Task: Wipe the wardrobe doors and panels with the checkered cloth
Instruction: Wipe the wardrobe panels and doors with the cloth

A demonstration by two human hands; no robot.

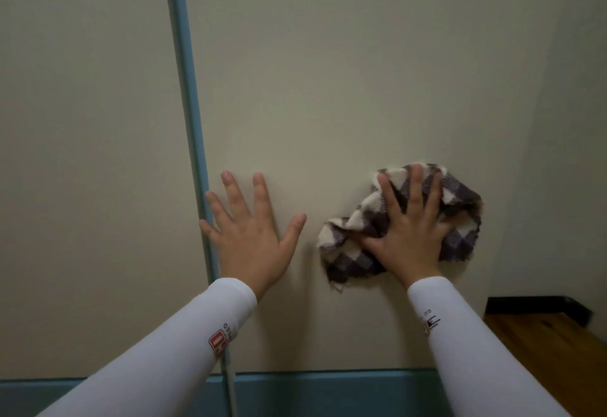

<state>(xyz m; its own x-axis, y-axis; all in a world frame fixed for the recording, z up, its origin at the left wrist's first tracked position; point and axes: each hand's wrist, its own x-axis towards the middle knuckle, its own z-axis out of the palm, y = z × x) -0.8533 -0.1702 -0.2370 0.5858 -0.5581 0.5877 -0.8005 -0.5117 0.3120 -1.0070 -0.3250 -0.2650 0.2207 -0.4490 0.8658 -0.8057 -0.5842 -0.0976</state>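
Pressing flat with straight, spread fingers, the right hand (410,235) pins one crumpled checkered cloth (460,196), cream and dark purple with frayed edges, against the smooth cream wardrobe door (328,88), low on its right side. The left hand (249,245) lies released beside it, palm flat on the same door, fingers fanned, gripping nothing, its little finger at the narrow blue strip (187,88) that splits two panels. Both arms wear white sleeves (184,334). A blue band (328,390) runs below; a wooden floor (551,344) shows at lower right.
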